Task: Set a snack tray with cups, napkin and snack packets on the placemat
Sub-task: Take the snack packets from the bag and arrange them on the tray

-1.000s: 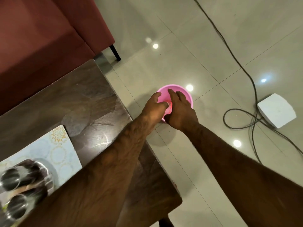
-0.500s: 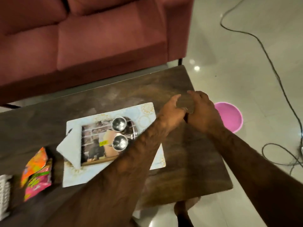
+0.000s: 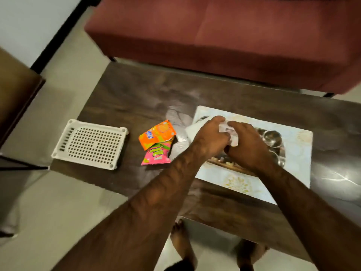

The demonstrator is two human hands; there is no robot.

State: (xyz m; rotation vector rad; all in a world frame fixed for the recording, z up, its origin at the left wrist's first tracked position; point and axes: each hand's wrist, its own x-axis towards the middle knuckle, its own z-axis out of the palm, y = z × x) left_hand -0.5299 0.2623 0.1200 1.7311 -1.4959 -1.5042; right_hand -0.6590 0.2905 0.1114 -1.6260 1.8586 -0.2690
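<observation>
A pale patterned placemat (image 3: 297, 153) lies on the right part of the dark wooden table (image 3: 136, 98). On it rests a picture-printed tray (image 3: 224, 165) with two steel cups (image 3: 272, 138) at its right end. A white napkin (image 3: 192, 130) sticks out at the tray's left edge. My left hand (image 3: 209, 139) and my right hand (image 3: 248, 147) hover close together over the tray, fingers curled, with nothing clearly held. An orange snack packet (image 3: 158, 134) and a pink one (image 3: 156, 155) lie on the table left of the placemat.
A white perforated plastic basket (image 3: 89, 143) sits at the table's left end. A dark red sofa (image 3: 234, 36) runs along the far side. My bare feet (image 3: 181, 241) stand on the tiled floor at the table's near edge.
The view swung left from a pink bin on the floor back to the table. Both hands left the bin and now sit over the tray.
</observation>
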